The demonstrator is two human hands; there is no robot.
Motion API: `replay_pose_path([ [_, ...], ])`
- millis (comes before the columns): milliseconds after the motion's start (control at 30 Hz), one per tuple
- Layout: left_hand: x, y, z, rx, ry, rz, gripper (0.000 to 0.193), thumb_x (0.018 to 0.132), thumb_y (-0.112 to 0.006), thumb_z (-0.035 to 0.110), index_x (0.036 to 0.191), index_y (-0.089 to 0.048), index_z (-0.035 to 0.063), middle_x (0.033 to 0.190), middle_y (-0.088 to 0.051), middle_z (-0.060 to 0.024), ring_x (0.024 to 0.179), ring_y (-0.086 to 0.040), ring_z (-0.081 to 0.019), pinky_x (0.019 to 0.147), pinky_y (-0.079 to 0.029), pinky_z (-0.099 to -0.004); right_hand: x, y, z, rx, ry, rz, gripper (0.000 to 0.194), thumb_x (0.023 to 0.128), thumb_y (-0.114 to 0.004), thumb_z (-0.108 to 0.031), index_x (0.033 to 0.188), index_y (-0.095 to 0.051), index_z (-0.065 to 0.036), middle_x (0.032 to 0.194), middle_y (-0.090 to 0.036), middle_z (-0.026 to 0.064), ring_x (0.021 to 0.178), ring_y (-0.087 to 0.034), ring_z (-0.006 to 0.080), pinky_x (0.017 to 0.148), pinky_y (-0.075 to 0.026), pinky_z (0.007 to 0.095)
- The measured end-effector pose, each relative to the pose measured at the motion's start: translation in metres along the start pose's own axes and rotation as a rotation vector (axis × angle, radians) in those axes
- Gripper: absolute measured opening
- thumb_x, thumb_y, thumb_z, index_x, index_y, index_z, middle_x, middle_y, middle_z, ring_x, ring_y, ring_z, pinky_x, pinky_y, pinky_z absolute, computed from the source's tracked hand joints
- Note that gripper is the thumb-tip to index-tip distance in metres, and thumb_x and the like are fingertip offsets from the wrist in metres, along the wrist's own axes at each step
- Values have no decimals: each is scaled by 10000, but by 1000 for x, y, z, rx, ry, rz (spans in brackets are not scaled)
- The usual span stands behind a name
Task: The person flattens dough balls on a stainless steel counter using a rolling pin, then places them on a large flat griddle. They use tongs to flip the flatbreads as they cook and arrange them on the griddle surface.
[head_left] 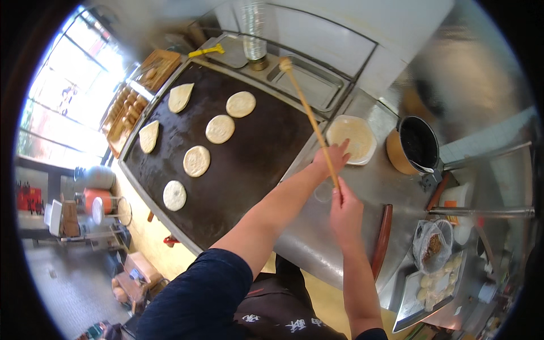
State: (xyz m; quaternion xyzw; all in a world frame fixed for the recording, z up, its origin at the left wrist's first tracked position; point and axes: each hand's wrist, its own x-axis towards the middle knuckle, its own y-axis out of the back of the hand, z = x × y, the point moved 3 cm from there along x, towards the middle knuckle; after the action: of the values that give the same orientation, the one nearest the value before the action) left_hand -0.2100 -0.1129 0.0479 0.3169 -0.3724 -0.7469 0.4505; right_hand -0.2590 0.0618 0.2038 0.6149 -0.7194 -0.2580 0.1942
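Note:
My left hand (333, 158) reaches over the near rim of a white plastic tub (362, 159). Its fingers are spread over the pale, grainy contents, and I see nothing in them. My right hand (346, 206) grips the lower end of a long wooden stick (312, 114) with a rounded, pale head. The stick slants across, above my left hand, towards the back trays. Left of my hands is a dark flat griddle (259, 170). Several round flatbreads (196, 161) lie on it, with two teardrop-shaped ones (180, 98) near its far left edge.
A rolling pin (383, 238) lies right of my right hand on the steel counter (310, 238). A deep pot (403, 148) stands beyond the tub. Metal trays (314, 85) and a yellow-handled tool (207, 51) lie behind the griddle. At right are a bag of filling (433, 246) and a tray of dough pieces (425, 293).

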Motion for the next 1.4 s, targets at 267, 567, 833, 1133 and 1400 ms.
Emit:
replay_pose_path([
  [267,-133,52,-57,-2241,476,-341,500,1104,-476,411,1450,-649,96,855,-479,2,759,-449,-184,737,-437,-354,-1,-9,-5,134,-97,-31,400,1111,-582,-205,1444,-657,3,937,-705,158,800,-637,210,789,-532,363],
  [567,-421,167,-208,-2517,257,121,568,1096,-476,449,1482,-629,62,859,-555,-7,762,-510,-183,734,-434,-361,-28,-57,14,225,-168,-24,414,1100,-607,-189,1471,-676,-19,807,-540,-52,662,-450,48,574,-372,262],
  [833,-517,154,-312,153,638,713,618,1101,-541,437,1612,-525,89,1675,-369,-234,1572,-332,-427,1274,-307,-552,-67,-102,6,321,-331,21,402,1109,-597,-151,1492,-663,-43,781,-482,-77,609,-387,13,507,-289,220],
  [1133,-464,124,-360,309,678,501,757,1096,-491,555,1690,-395,96,1803,-225,-191,1676,-154,-393,1342,-90,-619,-82,-101,-14,319,-332,44,392,1113,-593,-157,1485,-670,-58,775,-479,-85,592,-372,8,496,-279,220],
  [1400,-484,128,-369,230,595,590,672,1090,-554,511,1650,-478,149,1775,-270,-208,1654,-204,-419,1327,-147,-632,-103,-106,-32,197,-195,61,411,1121,-586,-164,1500,-647,-19,786,-482,-78,663,-413,29,568,-340,234],
])
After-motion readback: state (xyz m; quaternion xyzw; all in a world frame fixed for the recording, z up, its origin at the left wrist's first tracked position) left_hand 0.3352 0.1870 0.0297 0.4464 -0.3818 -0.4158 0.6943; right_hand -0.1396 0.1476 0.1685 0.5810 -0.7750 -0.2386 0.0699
